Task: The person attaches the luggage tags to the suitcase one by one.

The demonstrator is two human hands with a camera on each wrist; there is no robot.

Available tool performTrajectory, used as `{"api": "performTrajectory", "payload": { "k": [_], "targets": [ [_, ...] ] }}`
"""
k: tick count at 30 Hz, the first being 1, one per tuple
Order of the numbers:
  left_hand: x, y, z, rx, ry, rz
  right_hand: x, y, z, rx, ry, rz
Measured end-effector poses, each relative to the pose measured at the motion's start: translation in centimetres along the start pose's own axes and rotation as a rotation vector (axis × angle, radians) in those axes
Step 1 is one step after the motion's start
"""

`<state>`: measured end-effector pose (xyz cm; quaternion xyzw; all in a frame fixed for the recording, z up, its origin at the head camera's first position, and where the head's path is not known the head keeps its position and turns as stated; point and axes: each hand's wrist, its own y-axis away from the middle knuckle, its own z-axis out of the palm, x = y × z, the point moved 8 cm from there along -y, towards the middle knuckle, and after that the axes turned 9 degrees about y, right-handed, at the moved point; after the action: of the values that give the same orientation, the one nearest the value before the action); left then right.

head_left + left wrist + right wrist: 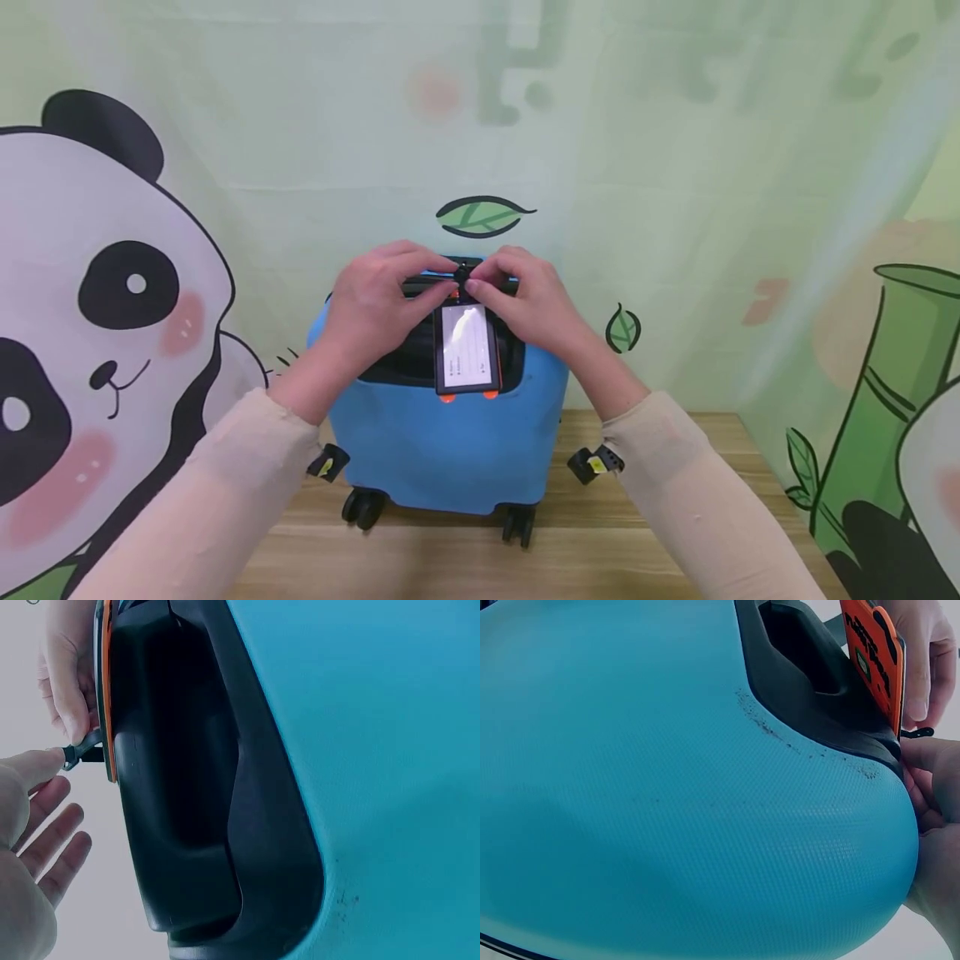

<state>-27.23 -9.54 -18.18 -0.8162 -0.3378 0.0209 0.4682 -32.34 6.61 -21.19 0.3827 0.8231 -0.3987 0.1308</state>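
A blue suitcase stands upright on its wheels, with a black recessed handle area on its upper part. A luggage tag with a black-framed white card hangs in front of that handle. Its orange back bears black lettering in the right wrist view. Above the tag, my left hand pinches its black strap between thumb and index finger, the other fingers spread loosely. From the other side, my right hand pinches the same strap, fingertips close to the left ones. Whether the strap is fastened cannot be told.
The suitcase's black wheels rest on a wood-grain surface. Behind hangs a pale green backdrop printed with pandas, leaves and bamboo. Small dark specks mark the blue shell in the right wrist view.
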Motion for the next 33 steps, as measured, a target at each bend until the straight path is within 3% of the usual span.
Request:
{"api": "performTrajectory", "payload": {
  "k": [15,25,33],
  "targets": [
    [0.2,-0.5,0.7,0.010,0.047,0.020,0.2,-0.2,0.1,-0.003,0.033,-0.024],
    [-1.0,-0.1,1.0,-0.012,0.195,-0.152,0.2,-0.3,0.1,-0.026,0.043,-0.013],
    [-1.6,-0.2,1.2,-0.024,0.244,-0.216,0.1,-0.3,0.0,-0.034,0.050,-0.018]
  ]
}}
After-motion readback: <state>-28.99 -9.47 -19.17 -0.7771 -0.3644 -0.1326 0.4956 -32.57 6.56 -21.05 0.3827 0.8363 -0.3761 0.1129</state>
